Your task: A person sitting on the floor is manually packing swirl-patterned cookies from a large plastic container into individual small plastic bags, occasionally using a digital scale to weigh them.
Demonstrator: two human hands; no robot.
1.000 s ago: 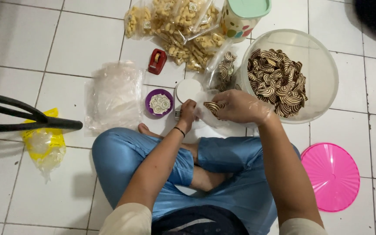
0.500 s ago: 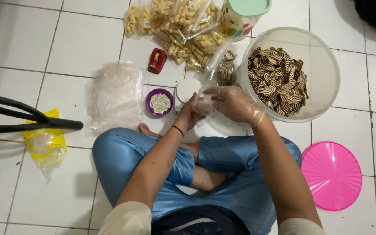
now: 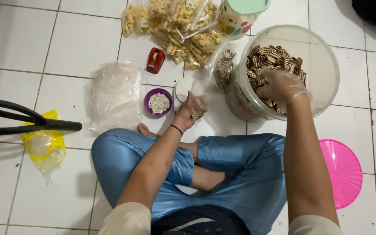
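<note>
Moved since half a second ago: right hand (image 3: 281,86), in a thin clear glove, gone from beside the left hand (image 3: 191,108) into the clear tub (image 3: 327,65), fingers spread and curled down over the brown-and-cream swirl cookies (image 3: 270,56). Left fingers pinched around the mouth of a small clear bag (image 3: 216,61), one swirl cookie just beneath them. Purple cup (image 3: 158,102) just left of those fingers; pink lid (image 3: 344,172) well apart.

I am facing clear packets of yellow snacks (image 3: 175,26) lying at the top, flat clear bags (image 3: 112,95) stacked at my left, a yellow bag (image 3: 44,146) farther left, and small labels (image 3: 159,102) sitting in a purple lid.
</note>
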